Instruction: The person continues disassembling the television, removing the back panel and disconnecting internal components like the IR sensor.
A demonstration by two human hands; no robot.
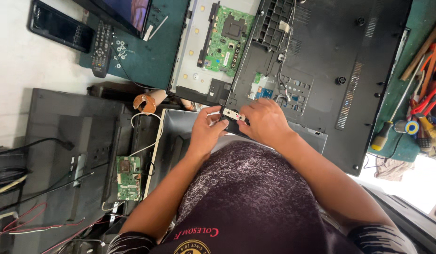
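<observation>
My left hand (pixel 205 134) and my right hand (pixel 265 123) meet at the near edge of a black television back cover (pixel 331 70). Together they pinch a small narrow circuit board (pixel 234 114) with a black piece under it. My left fingers grip its left end and my right fingers cover its right end. Thin wires (pixel 283 66) run over the cover's inner side just beyond my right hand. The opened television chassis with a green main board (pixel 225 40) lies beyond my left hand.
Screwdrivers and red-handled tools (pixel 427 94) are piled at the right on the green mat. A remote control (pixel 101 47), loose screws (pixel 120 49) and a black flat device (pixel 60 26) lie at the upper left. A dark panel with a small green board (pixel 128 178) and red wires sits lower left.
</observation>
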